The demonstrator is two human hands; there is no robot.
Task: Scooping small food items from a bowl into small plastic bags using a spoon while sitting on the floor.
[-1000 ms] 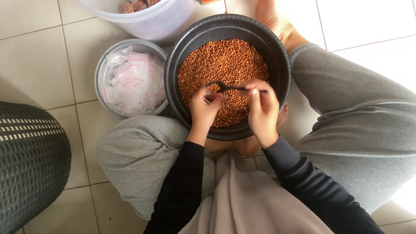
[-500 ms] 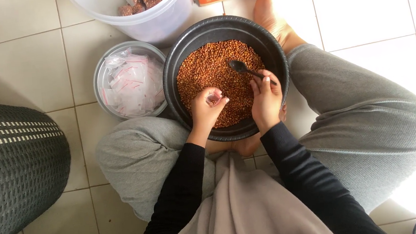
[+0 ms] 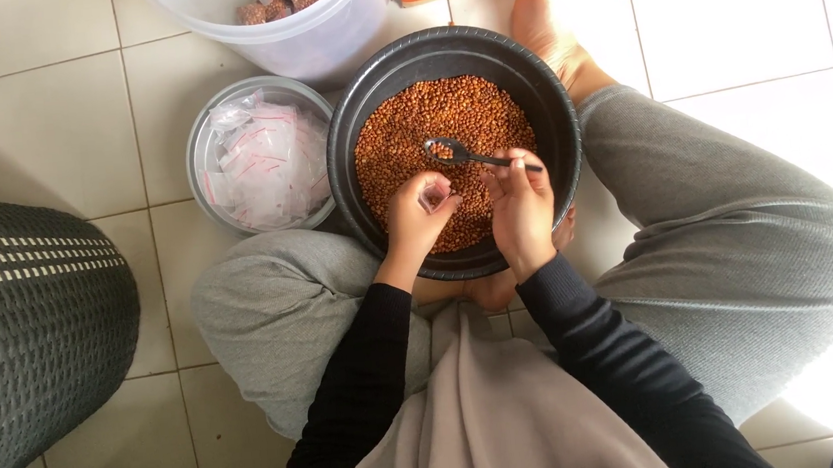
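Head view, left to right: round tin of small clear bags (image 3: 265, 162) on floor tiles; left hand (image 3: 420, 214) pinching small clear bag (image 3: 431, 197) over black bowl of brown grains (image 3: 546, 102) — right hand (image 3: 522, 210) gripping dark spoon (image 3: 475, 155), bowl end just above grains.

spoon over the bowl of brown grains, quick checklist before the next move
1. Small dark metal spoon gripped by right hand: ok.
2. Spoon bowl loaded with grains: cannot tell, too small.
3. Left hand holds a small clear plastic bag open: bag seems pinched there, opening cannot tell.
4. Spoon and bag over the round black bowl of reddish-brown grains, so spills fall back in: ok.
5. Grey round tin of empty clear bags beside the bowl: ok.
6. White plastic tub with filled packets nearby: ok.
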